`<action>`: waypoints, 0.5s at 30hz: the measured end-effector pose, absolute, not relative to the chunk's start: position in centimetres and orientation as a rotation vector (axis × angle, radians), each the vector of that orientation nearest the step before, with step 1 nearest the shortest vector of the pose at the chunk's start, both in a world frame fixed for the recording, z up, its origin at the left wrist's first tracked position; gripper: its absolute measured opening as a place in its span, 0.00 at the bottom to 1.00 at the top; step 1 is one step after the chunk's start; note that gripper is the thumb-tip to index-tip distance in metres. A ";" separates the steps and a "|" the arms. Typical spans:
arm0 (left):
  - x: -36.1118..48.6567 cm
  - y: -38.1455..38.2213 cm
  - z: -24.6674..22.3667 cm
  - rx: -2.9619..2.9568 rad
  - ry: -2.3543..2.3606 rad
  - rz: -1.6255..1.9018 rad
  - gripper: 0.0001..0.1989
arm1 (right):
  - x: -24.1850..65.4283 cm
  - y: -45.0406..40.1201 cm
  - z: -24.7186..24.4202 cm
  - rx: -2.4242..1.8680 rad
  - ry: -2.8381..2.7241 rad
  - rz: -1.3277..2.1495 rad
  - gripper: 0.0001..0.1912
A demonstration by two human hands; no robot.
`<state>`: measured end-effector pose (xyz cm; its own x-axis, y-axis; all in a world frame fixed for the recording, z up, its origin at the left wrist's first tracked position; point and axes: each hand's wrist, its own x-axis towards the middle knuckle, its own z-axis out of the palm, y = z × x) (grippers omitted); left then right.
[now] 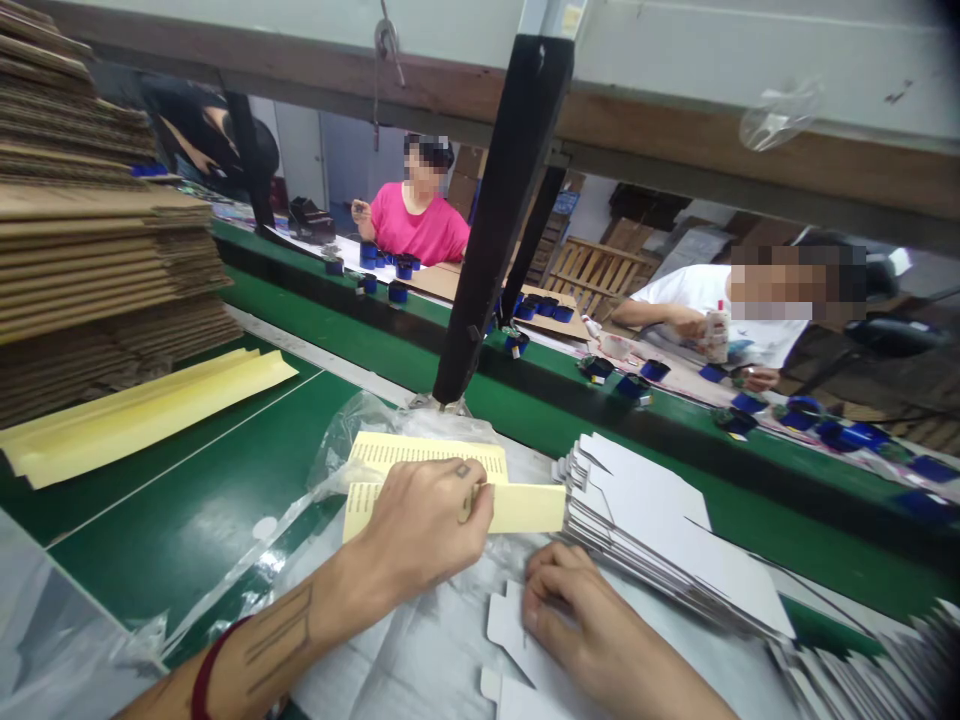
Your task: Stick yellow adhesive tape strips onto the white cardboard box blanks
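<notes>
My left hand point(424, 520) is closed, its thumb and fingers pinching a pale yellow strip point(531, 508) that sticks out to the right. Beneath that hand lies a yellow sheet of printed labels point(435, 452) with rows of small dark text. My right hand point(581, 620) has its fingers curled over a flat white box point(510, 628) in front of me; its fingertips are partly hidden. Just beyond it is a stack of flat white boxes point(660, 520).
Brown flattened cartons point(90, 260) are piled at left, beside folded yellow sheets point(150, 410). A black post point(502, 200) rises ahead. Behind it a green conveyor point(360, 330) carries blue round parts point(634, 387), with co-workers seated beyond. Clear plastic point(60, 630) lies at lower left.
</notes>
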<state>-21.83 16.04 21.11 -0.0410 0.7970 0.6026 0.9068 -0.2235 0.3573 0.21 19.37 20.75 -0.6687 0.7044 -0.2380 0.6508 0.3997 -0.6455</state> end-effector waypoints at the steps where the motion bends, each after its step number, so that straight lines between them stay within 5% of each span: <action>1: -21.8 16.0 21.1 -2.067 -1.856 -1.116 0.13 | 0.1 19.3 20.8 -1.279 -2.557 1.141 0.07; 10: -21.9 16.0 21.2 -2.067 -1.828 -1.150 0.14 | -0.7 19.8 19.9 -1.420 -2.419 1.132 0.04; 15: -22.1 15.9 21.3 -2.048 -1.811 -1.156 0.14 | 0.4 19.2 20.3 -1.457 -2.049 1.172 0.24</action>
<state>-22.06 15.91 21.28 -0.0400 0.7681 0.6391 0.9029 -0.2461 0.3524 0.43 19.21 20.30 -0.3997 0.9019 -0.1639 0.5984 0.1213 -0.7919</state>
